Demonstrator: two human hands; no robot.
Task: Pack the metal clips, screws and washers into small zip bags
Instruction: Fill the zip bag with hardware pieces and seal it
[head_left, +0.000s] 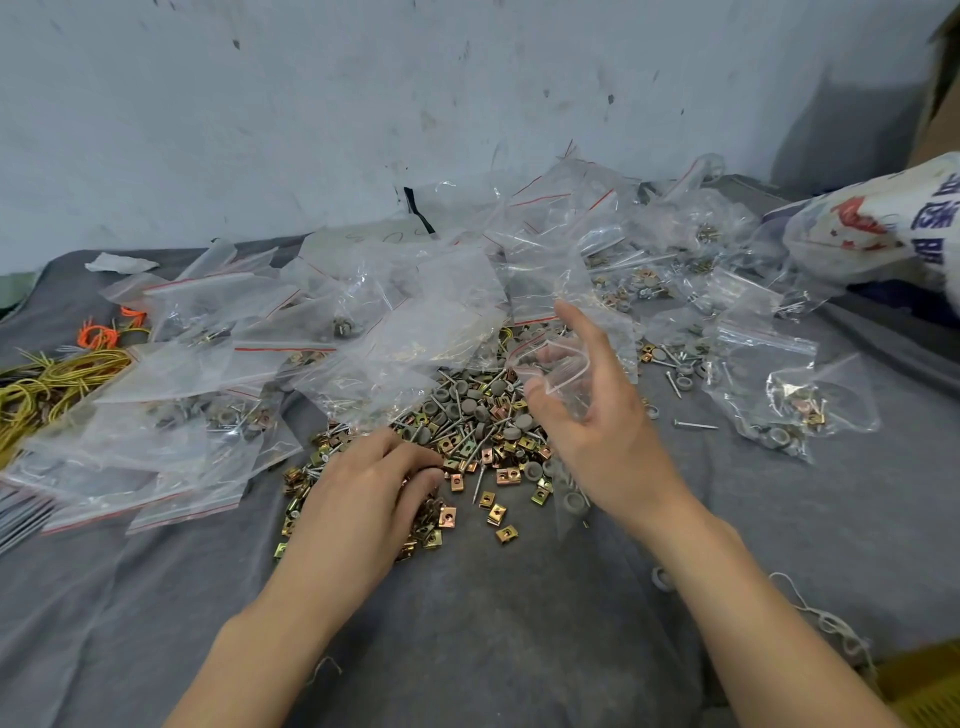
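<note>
Grey cloth (519, 634) under both forearms. Left hand (363, 499) palm down on metal clips (448, 517), fingers curled, gripping some. Right hand (597, 421) raised above screws (480, 477) and washers (470, 405), thumb and curled fingers pinching small zip bag (558, 364), index finger straight. Filled bags (769, 395) lie either side.

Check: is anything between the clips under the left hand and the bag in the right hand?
Nothing visible. The left hand curls on the metal clips; the right hand holds the zip bag above the pile, open air between them.

Yellow wire loops (47, 384) L, printed sack (883, 228) R.
</note>
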